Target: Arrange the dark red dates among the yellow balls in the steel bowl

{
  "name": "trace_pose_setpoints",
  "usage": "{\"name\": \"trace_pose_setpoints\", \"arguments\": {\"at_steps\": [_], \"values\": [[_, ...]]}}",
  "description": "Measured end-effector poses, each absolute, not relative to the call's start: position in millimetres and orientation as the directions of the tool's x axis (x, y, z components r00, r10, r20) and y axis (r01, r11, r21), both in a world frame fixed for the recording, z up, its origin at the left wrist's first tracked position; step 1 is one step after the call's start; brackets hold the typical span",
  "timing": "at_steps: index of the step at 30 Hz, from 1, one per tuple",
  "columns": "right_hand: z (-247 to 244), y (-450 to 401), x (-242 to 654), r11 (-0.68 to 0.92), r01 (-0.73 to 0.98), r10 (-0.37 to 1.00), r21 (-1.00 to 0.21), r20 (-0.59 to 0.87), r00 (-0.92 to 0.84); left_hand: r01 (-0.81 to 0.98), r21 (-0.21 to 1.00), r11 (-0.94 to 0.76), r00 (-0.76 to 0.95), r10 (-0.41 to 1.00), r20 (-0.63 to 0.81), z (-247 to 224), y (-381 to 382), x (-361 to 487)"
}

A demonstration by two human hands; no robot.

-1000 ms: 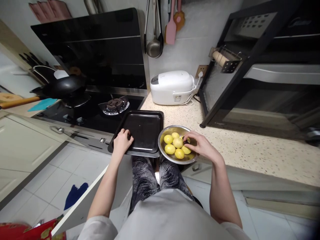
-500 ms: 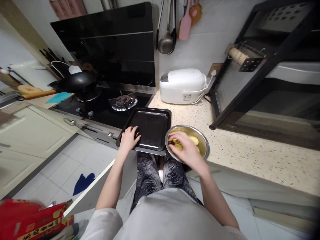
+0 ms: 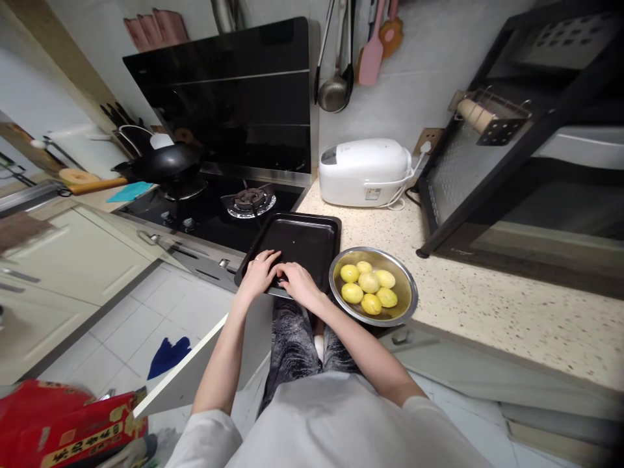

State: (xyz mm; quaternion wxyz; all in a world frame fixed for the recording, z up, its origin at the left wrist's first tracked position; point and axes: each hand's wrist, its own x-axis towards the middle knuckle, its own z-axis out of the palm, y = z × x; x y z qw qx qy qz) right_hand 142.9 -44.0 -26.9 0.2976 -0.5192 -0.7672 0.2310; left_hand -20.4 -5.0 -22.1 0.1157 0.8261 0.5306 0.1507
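My left hand [image 3: 260,274] rests over the near left part of a black baking tray [image 3: 312,240], its fingers bent down. Against its fingertips, my right hand [image 3: 298,282] is closed, with its fingers curled together. A small dark patch shows between the two hands; whatever they grip is mostly hidden, and I cannot make it out. To the right of the tray stands a round metal bowl [image 3: 407,305]. Inside it lie several smooth, roundish yellow pieces [image 3: 369,281] whose kind is unclear. Neither hand touches the bowl.
A gas stove [image 3: 205,214] with a black wok [image 3: 168,162] is at left. Behind the tray stands a white appliance [image 3: 365,169]. A dark oven [image 3: 550,221] borders the counter [image 3: 487,292] at right. An open cabinet door [image 3: 185,364] juts out below my left arm.
My right hand has left the bowl and moved left over the tray to meet my left hand. The yellow pieces are now fully visible. The view has shifted slightly.
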Motion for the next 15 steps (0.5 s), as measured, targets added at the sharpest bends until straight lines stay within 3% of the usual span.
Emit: {"name": "trace_pose_setpoints", "arguments": {"at_steps": [5, 8, 11, 15], "values": [[-17.9, -57.9, 151.0, 0.365, 0.648, 0.93, -0.669, 0.224, -0.292, 0.835, 0.372, -0.406, 0.393, 0.912, 0.115, -22.5, -4.1, -19.8], [-2.5, -84.9, 174.7, 0.4, 0.613, 0.916, -0.681, 0.3, -0.265, 0.826, 0.391, -0.406, 0.4, 0.911, 0.101, -22.4, -3.8, -20.9], [12.2, -117.4, 219.2, 0.451, 0.571, 0.852, -0.686, 0.521, -0.048, 0.821, 0.39, -0.417, 0.404, 0.907, 0.119, -21.3, -4.5, -19.9], [8.4, -150.9, 292.0, 0.196, 0.755, 0.708, -0.626, 0.623, 0.333, 0.787, 0.393, -0.475, 0.422, 0.88, 0.219, -17.0, -9.8, -8.2]]}}
